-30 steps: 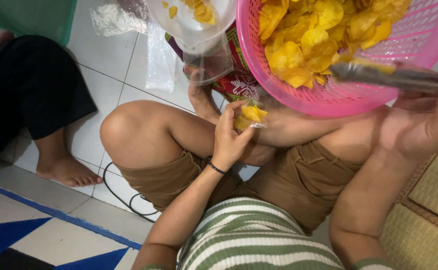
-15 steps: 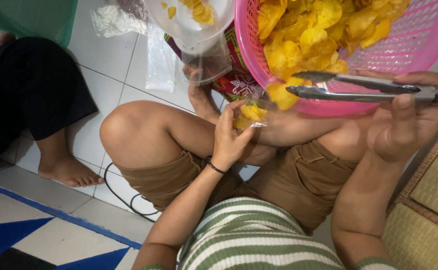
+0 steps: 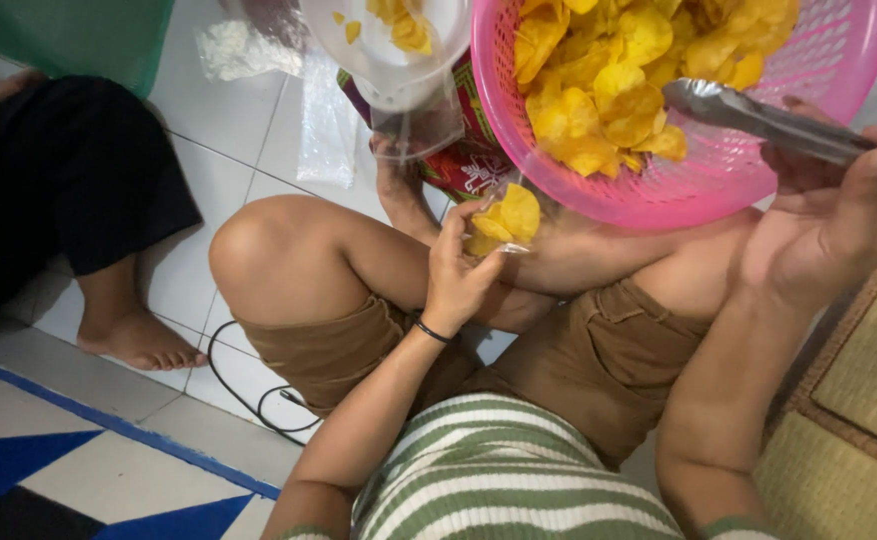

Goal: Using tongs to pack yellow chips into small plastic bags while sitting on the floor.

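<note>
Over the pink basket (image 3: 598,190) the tongs (image 3: 758,120) in the right hand (image 3: 828,230) have swung back among the chips (image 3: 628,70) — the fingers wrapped around the handle — while the left hand (image 3: 458,270) pinches a small clear bag (image 3: 498,225) of chips open, so another scoop looks underway.

This looks like a home floor used for small-scale snack packing: white glazed floor tiles (image 3: 248,140) with a blue patterned border (image 3: 78,470) at lower left, a woven straw mat (image 3: 858,430) at lower right, a bare-footed person (image 3: 138,340) seated at left, and a pink plastic basket (image 3: 658,195) of yellow chips (image 3: 608,80) at top.
</note>
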